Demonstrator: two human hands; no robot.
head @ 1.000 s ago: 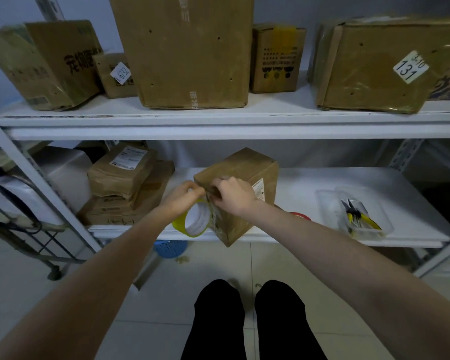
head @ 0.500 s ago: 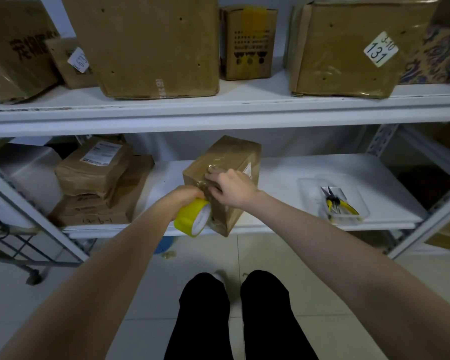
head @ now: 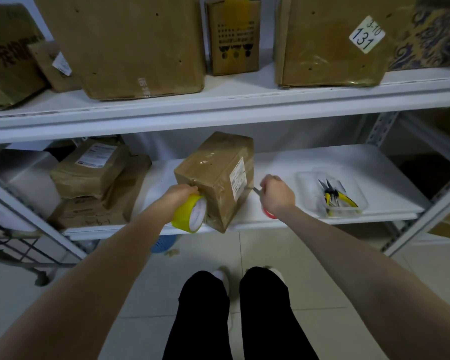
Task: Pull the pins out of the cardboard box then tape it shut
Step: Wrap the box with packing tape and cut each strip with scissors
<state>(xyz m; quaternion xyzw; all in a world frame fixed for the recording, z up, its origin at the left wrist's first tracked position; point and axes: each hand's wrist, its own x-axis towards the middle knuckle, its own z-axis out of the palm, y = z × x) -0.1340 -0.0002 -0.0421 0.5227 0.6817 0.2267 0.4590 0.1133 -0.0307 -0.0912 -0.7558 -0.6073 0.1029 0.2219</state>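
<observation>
Holding pliers (head: pixel 334 198), a clear tray (head: pixel 304 178) lies nearby; left grip (head: pixel 178 194) grasps tape (head: pixel 186 215), right grip (head: pixel 277 194) pinches thin metal (head: pixel 256 190).

the left hand (head: pixel 179 195) holds a yellow tape roll (head: pixel 186 216) against the brown box (head: pixel 213 175) on the shelf (head: pixel 283 162); the right hand (head: pixel 277 194) pinches a thin grey thing (head: pixel 256 190) beside it
</observation>
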